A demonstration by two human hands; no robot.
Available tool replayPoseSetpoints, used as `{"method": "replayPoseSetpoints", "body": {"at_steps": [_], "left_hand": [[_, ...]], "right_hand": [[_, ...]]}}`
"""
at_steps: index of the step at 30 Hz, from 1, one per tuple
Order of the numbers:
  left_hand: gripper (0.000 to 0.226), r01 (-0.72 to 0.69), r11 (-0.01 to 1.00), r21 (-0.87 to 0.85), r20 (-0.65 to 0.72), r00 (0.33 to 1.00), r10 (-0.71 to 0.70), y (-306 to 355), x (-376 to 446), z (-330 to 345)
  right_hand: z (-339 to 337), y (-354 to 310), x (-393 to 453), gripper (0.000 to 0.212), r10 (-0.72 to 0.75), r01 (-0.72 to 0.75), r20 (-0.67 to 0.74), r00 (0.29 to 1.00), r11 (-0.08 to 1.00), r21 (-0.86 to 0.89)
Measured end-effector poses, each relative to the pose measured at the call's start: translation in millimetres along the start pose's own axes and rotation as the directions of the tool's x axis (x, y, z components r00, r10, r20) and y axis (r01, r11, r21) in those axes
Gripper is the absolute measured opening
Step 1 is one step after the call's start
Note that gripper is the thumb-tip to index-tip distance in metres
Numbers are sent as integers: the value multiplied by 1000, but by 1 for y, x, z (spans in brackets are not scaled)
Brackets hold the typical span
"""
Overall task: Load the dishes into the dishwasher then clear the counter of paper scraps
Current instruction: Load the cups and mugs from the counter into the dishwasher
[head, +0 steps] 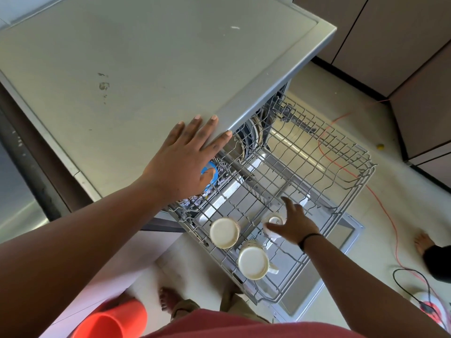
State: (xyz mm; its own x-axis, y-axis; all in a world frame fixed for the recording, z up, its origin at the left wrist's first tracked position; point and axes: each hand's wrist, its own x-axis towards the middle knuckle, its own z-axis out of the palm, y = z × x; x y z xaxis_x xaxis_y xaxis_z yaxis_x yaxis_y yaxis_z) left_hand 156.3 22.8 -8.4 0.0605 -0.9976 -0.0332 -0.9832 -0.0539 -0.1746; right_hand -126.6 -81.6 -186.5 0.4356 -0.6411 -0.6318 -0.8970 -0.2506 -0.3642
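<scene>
The dishwasher's upper wire rack [341, 152] is pulled out over the open door [349, 242]. Two cream mugs [224, 232] [252, 262] stand upside down near its front. My right hand [295, 223] grips a small white cup [274, 219], upside down on the rack beside them, thumb across it. My left hand [185, 162] lies flat and open on the grey counter's [146, 57] front edge. A blue item [211, 167] shows in the rack under that hand. Plates [251, 135] stand deeper inside. One small white paper scrap [235, 27] lies far back on the counter.
An orange cable [380, 203] runs across the floor to a red and white reel [432, 308] at the lower right. Another person's foot [422, 242] is at the right edge. A red bucket [109, 320] stands by my feet. Brown cabinets [402, 45] line the far side.
</scene>
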Motion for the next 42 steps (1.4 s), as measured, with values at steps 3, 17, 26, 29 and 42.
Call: {"method": "replayPoseSetpoints", "body": {"at_steps": [3,17,26,29,42], "left_hand": [[80,-6,1000,-4,-1,1000,6,0,0,0],[76,45,938,-344,-28,998,-59,0,-17,-10],[79,177,889,-423,33,983,-180,-31,-150,-31],[79,273,872,-405,-10,953,-303,-64,-205,-37],[74,686,623,-376,4,674,-739,-171,-399,-3]], "right_hand": [[-20,1,-5,91,51,-40,-129,990,996,80],[-76,-72,-79,80,35,7,-402,915,995,103],[-98,-212,-163,70,-236,305,-592,771,952,18],[-81,-277,-177,70,-355,410,-573,739,911,-36],[50,-509,-194,82,-804,744,-223,552,595,-304]]}}
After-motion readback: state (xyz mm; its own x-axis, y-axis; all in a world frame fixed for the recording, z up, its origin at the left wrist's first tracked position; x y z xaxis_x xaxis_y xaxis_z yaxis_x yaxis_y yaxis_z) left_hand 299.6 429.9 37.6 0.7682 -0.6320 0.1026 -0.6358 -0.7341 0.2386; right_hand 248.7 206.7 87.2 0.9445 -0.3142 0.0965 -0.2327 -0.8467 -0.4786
